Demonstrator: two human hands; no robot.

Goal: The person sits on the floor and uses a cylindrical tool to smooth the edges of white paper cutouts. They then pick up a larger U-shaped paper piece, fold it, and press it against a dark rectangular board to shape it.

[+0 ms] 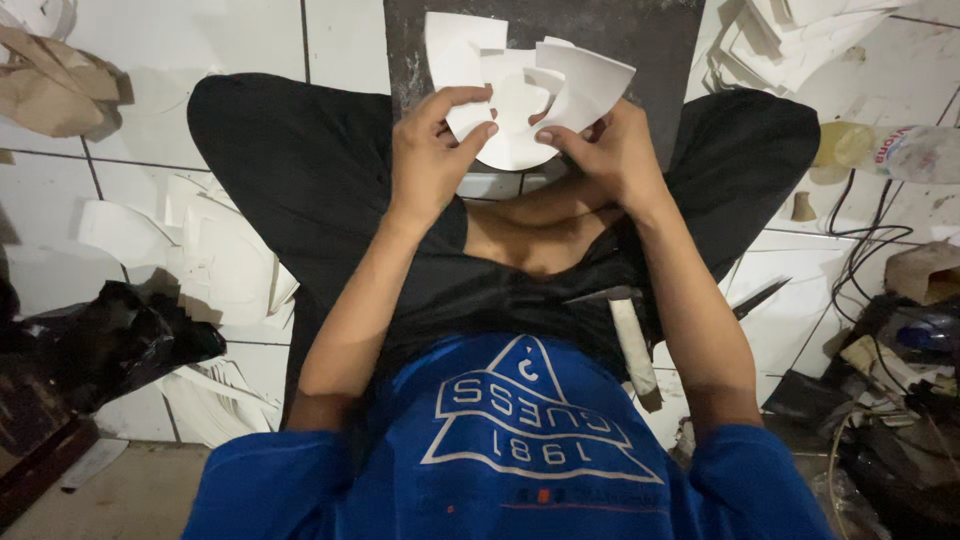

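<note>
In the head view, the person sat cross-legged on the white tiled floor (350,40), and both hands met over a dark mat (640,40) that lay just beyond the knees. The left hand (432,150) had its grip pinched shut on the white cut-out pieces (520,95), thumb and forefinger clamped on their lower left edge. The right hand (610,150) was likewise closed on the same bundle from the lower right, its thumb pressed against the underside. The pieces fanned out above the fingers, over the near edge of the mat; they looked like thin card or foam, though the view was too soft to tell which.

Judged from this hold, the loose outer sheets could slip from the fan, since only their lower edges were pinched. A hard squeeze could crease the curved parts.

Left of the mat, a heap of white offcuts (215,265) crowded the floor beside the knee, with a black bag (100,345) nearer the person. Right of the mat, another stack of white sheets (770,45) lay near, and a plastic bottle (895,150) and cables (865,250) hemmed that side. A blade-like tool (630,335) rested by the right thigh, close to the forearm, so open room lay mainly on the mat itself.
</note>
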